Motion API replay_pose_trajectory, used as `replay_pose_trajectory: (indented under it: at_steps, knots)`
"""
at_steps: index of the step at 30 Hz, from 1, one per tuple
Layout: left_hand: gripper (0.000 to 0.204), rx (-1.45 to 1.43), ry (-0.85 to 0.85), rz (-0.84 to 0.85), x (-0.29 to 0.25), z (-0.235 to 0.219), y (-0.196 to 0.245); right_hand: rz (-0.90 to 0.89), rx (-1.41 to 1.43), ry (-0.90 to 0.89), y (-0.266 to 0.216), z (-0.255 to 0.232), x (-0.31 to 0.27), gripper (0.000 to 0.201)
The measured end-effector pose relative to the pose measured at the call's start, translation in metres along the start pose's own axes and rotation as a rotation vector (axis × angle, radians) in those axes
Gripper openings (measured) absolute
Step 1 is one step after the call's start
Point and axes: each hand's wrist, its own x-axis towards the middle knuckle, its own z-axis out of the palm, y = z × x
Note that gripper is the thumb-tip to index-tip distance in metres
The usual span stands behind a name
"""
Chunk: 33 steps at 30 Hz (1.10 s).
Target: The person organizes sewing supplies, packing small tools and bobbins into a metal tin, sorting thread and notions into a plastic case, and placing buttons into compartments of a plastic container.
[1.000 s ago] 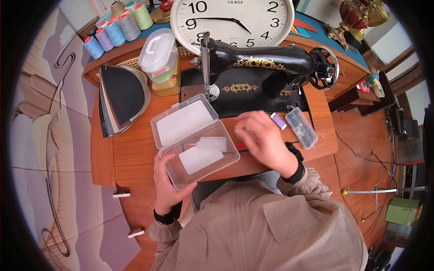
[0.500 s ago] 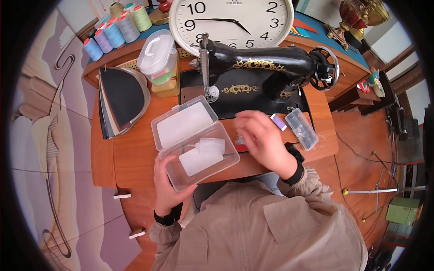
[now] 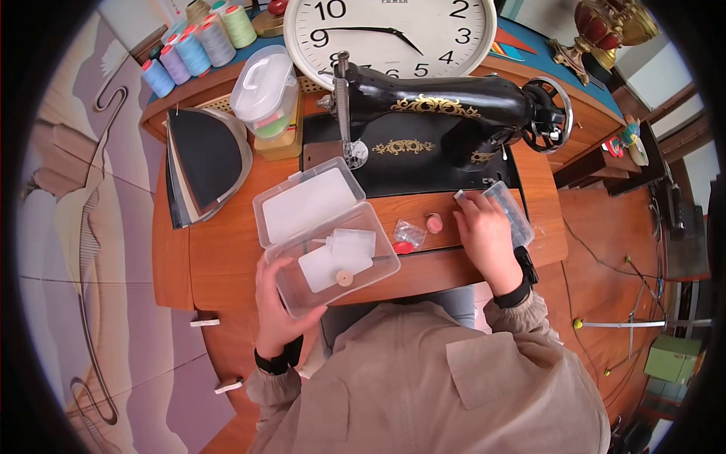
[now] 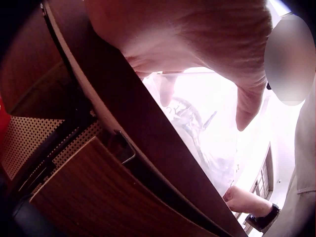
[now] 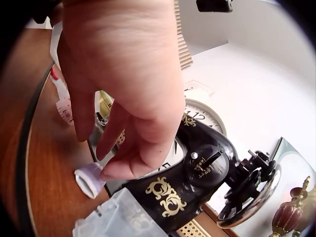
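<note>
My left hand (image 3: 278, 299) grips the near left corner of a clear plastic box (image 3: 302, 304), thumb along its front wall. The box's hinged lid (image 3: 306, 198) lies back. Inside are a white card, a small clear case (image 3: 354, 244) and a small round tan disc (image 3: 345, 278) with a dark centre. My right hand (image 3: 488, 238) reaches down at a small spool of purple thread (image 5: 90, 180), its fingertips pinching the end in the right wrist view. Right beside it sits a clear compartment case (image 3: 508, 210), partly behind the hand.
Between the hands lie a rolled pink tape measure (image 3: 433, 223), a small clear bag (image 3: 409, 233) and a red piece (image 3: 403, 247). A black sewing machine (image 3: 431, 98) stands behind, near a wall clock (image 3: 386, 38). Fabric pieces (image 3: 210, 163) and a lidded container (image 3: 265, 87) are at left.
My right hand has moved right, from beside the box to the purple spool. A round tan disc now lies in the box, and the pink tape measure is uncovered. My left hand stays put.
</note>
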Motion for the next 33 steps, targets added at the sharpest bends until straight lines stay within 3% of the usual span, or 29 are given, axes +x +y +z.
replay_pose_trajectory:
  at_steps: [2, 6, 13, 16, 20, 23, 26, 30, 33]
  knots:
    - [0.082, -0.002, 0.0, -0.012, 0.0, 0.0, 0.0, 0.084, -0.074, -0.046, 0.004, 0.005, -0.007, 0.022]
    - [0.083, 0.069, -0.02, 0.006, -0.002, -0.001, -0.003, 0.089, -0.147, -0.023, 0.009, 0.013, -0.002, 0.016]
    - [0.084, 0.058, 0.012, 0.02, 0.0, 0.002, 0.002, 0.145, -0.091, 0.021, 0.014, 0.01, 0.016, 0.009]
    - [0.084, 0.084, 0.005, 0.031, 0.0, 0.001, 0.001, 0.031, 0.269, 0.13, -0.028, -0.015, 0.029, 0.017]
    - [0.083, 0.1, -0.009, 0.051, 0.002, 0.0, 0.001, -0.377, 0.476, -0.084, -0.092, -0.027, 0.029, 0.031]
    - [0.083, 0.052, 0.017, 0.046, 0.001, 0.002, 0.0, -0.456, 0.622, -0.085, -0.114, -0.008, 0.029, 0.03]
    - [0.083, 0.051, 0.022, 0.041, 0.0, 0.001, 0.001, -0.3, 0.525, -0.064, -0.113, -0.02, 0.037, 0.025]
    - [0.084, 0.079, 0.001, 0.031, 0.001, -0.001, 0.004, -0.152, 0.299, -0.032, -0.064, -0.014, 0.033, 0.022]
    - [0.084, 0.086, -0.002, 0.033, 0.001, -0.001, 0.003, 0.019, 0.31, -0.181, -0.039, -0.005, 0.009, 0.024]
